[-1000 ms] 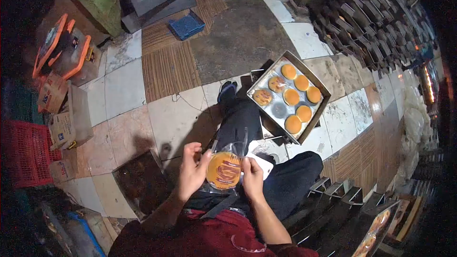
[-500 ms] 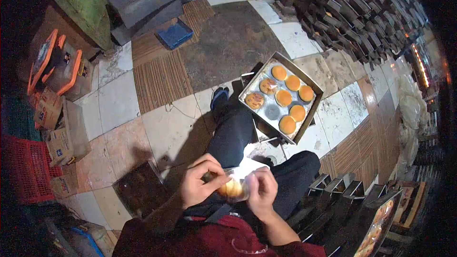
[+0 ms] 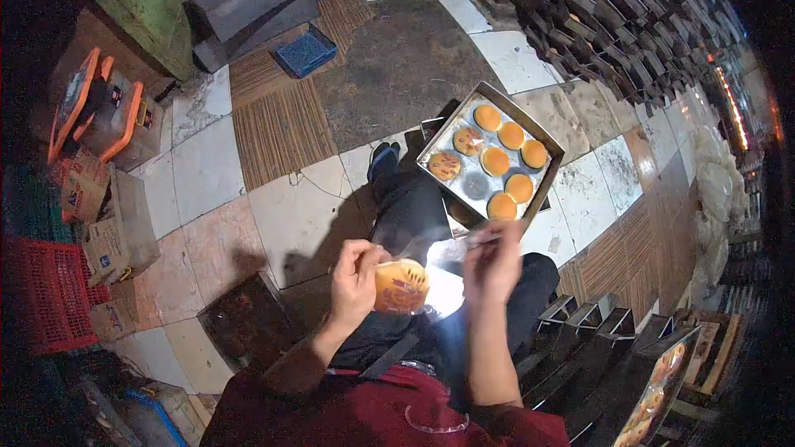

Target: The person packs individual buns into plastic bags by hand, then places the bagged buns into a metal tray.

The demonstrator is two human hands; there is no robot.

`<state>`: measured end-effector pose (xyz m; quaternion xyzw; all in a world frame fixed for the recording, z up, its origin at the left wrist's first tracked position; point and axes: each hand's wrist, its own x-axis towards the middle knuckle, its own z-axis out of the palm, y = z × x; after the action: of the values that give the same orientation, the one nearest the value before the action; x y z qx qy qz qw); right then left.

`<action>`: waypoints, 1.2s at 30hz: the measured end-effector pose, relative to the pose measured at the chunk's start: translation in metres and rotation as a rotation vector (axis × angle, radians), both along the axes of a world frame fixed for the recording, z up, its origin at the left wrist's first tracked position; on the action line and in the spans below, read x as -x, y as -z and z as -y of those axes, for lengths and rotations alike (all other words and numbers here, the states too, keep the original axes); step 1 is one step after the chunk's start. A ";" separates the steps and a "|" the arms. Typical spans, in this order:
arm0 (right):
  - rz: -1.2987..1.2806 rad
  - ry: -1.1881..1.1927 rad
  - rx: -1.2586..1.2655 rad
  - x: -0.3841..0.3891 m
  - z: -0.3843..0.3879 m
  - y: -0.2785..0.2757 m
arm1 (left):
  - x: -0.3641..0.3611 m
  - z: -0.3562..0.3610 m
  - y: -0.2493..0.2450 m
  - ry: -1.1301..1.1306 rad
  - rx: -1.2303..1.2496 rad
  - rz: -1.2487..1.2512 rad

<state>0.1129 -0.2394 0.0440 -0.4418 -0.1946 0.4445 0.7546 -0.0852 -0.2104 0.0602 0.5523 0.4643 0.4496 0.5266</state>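
Across the upper right of the frame, dark metal pans (image 3: 613, 41) lie heaped. Right of centre, a tray (image 3: 474, 186) sits between them and a dark-trousered leg (image 3: 411, 205) crowding its near side. Low centre, the left hand (image 3: 354, 288) pinches a printed bun (image 3: 401, 290); the right hand (image 3: 494, 263) has fingers pressed together, seemingly on clear film (image 3: 448, 251). Two printed buns (image 3: 468, 141) look done, six plain buns (image 3: 495, 161) remain.

Buns (image 3: 495, 161) lie in the tray (image 3: 523, 118), front right; the bin (image 3: 305, 51) sits farther forward, front left; the crate (image 3: 51, 294) stands far left.
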 end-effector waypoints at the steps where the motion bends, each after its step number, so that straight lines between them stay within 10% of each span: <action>1: -0.322 0.191 -0.117 -0.005 -0.012 -0.031 | 0.000 -0.002 0.004 -0.051 0.009 0.061; 4: -0.518 0.124 -0.056 -0.002 -0.012 -0.051 | -0.001 -0.005 0.003 -0.114 0.027 0.138; 8: 0.253 -0.208 0.466 0.043 0.010 0.001 | -0.006 -0.007 0.008 -0.119 0.045 0.147; 13: 0.669 -0.040 0.231 0.061 0.016 -0.050 | -0.003 -0.005 -0.024 -0.116 0.099 0.071; 15: 1.115 0.059 -0.009 0.061 0.029 -0.082 | 0.000 -0.003 -0.043 -0.103 -0.438 0.115; 18: 1.098 -0.097 0.100 0.062 0.023 -0.067 | 0.008 -0.012 -0.054 0.002 -0.356 -0.231; 24: 1.066 -0.129 -0.041 0.056 0.023 -0.101 | 0.005 -0.009 -0.068 0.158 -0.472 0.159; 32: 0.668 -0.166 0.559 0.050 0.030 0.000 | 0.015 0.012 0.035 -0.328 0.297 -0.012; 36: 1.176 0.129 0.223 0.080 0.063 -0.025 | 0.023 0.035 0.008 -0.408 0.686 0.137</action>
<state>0.0332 -0.3023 0.0687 -0.7009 -0.5044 0.0964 0.4950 -0.1087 -0.2449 0.0523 0.2099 0.6514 0.3997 0.6098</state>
